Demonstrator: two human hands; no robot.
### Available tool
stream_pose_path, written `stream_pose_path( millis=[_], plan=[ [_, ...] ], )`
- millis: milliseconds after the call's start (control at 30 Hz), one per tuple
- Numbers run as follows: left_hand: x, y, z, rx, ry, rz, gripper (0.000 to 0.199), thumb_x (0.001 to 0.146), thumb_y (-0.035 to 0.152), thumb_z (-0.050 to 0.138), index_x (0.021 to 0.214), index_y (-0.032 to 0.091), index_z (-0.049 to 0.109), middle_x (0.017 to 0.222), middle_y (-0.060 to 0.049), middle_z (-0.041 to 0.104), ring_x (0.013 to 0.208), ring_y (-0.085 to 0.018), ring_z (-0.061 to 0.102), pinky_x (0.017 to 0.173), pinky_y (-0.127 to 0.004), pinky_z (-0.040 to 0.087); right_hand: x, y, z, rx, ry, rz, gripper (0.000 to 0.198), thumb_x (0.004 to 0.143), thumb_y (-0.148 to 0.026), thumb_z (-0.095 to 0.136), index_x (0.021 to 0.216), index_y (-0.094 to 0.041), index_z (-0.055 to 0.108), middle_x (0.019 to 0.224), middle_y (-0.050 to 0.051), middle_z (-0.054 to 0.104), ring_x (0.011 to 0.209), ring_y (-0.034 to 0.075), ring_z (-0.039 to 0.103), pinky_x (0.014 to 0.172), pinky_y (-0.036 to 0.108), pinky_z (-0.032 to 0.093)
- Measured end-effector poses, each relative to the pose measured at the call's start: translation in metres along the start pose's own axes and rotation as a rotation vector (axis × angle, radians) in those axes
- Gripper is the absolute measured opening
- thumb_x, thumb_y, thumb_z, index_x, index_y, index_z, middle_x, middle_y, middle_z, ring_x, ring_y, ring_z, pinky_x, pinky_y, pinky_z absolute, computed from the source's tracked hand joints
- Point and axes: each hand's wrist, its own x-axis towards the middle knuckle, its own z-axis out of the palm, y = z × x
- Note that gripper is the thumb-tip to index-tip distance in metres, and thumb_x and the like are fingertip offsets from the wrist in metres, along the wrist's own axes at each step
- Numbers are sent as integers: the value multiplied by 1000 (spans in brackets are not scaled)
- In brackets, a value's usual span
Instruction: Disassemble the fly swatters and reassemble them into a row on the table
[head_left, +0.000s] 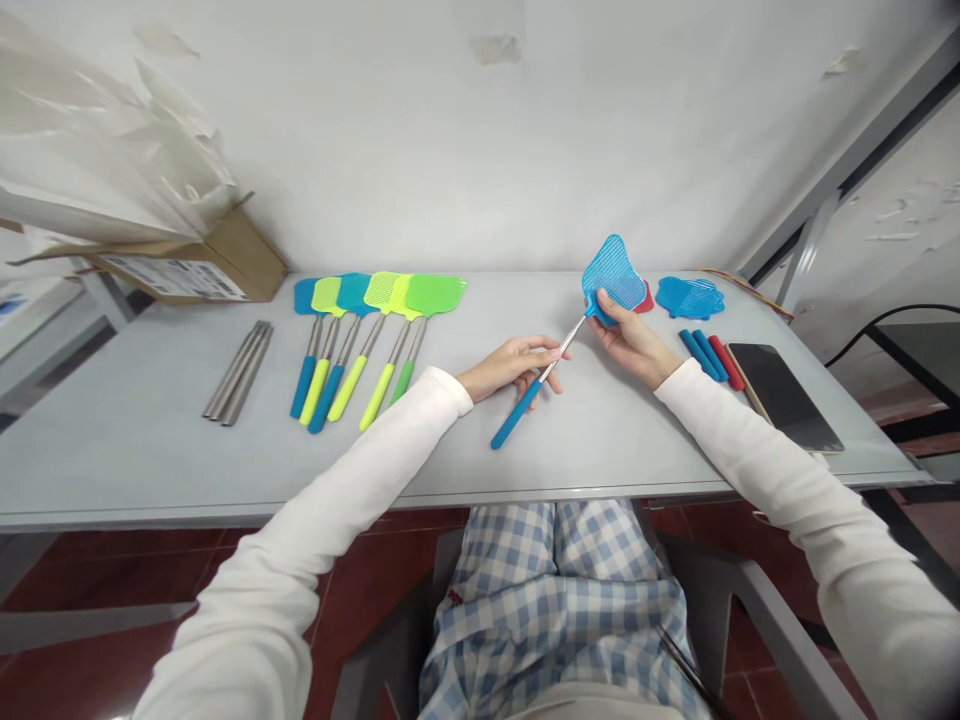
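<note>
A blue fly swatter (pixel 516 414) with a metal rod and a blue handle slants over the table in front of me. My right hand (pixel 630 340) pinches the base of its mesh head, thumb on top. Loosely curled fingers of my left hand (pixel 521 368) are round the rod just above the handle. Behind my right hand, a red piece (pixel 646 297) is mostly hidden. To its right lie loose blue swatter heads (pixel 690 297), two blue handle grips (pixel 703 356) and a red grip (pixel 726 362).
Several finished-looking swatters (pixel 349 375) in blue, yellow and green lie in a row on the left. Beside them are bare metal tubes (pixel 238 373). A cardboard box (pixel 240 250) stands at the back left against the wall. A phone (pixel 784 395) lies near the table's (pixel 450 470) right end.
</note>
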Motion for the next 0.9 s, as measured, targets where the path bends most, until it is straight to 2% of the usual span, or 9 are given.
stream_pose_path(
  millis=[300, 900],
  plan=[
    [2, -3, -4, -10, 0, -26, 48, 89, 50, 62, 120, 14, 57, 76, -8, 75, 40, -12, 61, 30, -18, 30, -13, -11, 13, 251, 9, 128, 34, 57, -32, 93, 82, -30, 71, 99, -8, 76, 121, 15, 62, 101, 27, 54],
    [1, -2, -6, -32, 0, -17, 44, 93, 47, 57, 123, 14, 60, 76, -7, 74, 40, -11, 60, 29, -17, 27, -12, -8, 14, 241, 23, 113, 23, 67, -30, 88, 81, -28, 70, 102, -6, 75, 118, 13, 64, 99, 24, 56]
  ],
)
